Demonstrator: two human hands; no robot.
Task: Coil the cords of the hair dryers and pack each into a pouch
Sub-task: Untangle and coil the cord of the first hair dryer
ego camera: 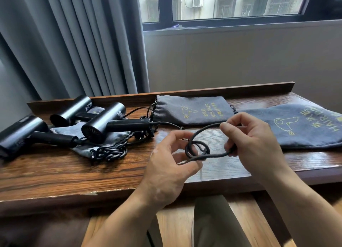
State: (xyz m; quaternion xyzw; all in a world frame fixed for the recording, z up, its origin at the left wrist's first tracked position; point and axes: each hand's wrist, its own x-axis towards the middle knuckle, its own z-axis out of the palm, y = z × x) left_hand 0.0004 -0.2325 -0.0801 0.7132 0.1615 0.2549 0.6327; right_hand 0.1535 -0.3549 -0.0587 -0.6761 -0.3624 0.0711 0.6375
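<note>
a dark wooden table (55,174) holds three hair dryers (103,125) at the left, partly on a crumpled pouch (114,135); a middle pouch (192,109) and a right pouch (305,130) lie flat.

A grey curtain (64,43) hung in folds over the upper left of the frame. To its right, along the top, a dark-framed window (236,19) showed a pale building (231,6) with an air conditioner (197,1) on it. Below the window ran a plain beige wall (222,61). A dark wooden table (55,172) crossed the middle, with 1 raised lip (240,88) along its far edge and 1 pale chip (92,193) on its near edge. Light wood floor (175,228) showed at bottom centre.
</note>
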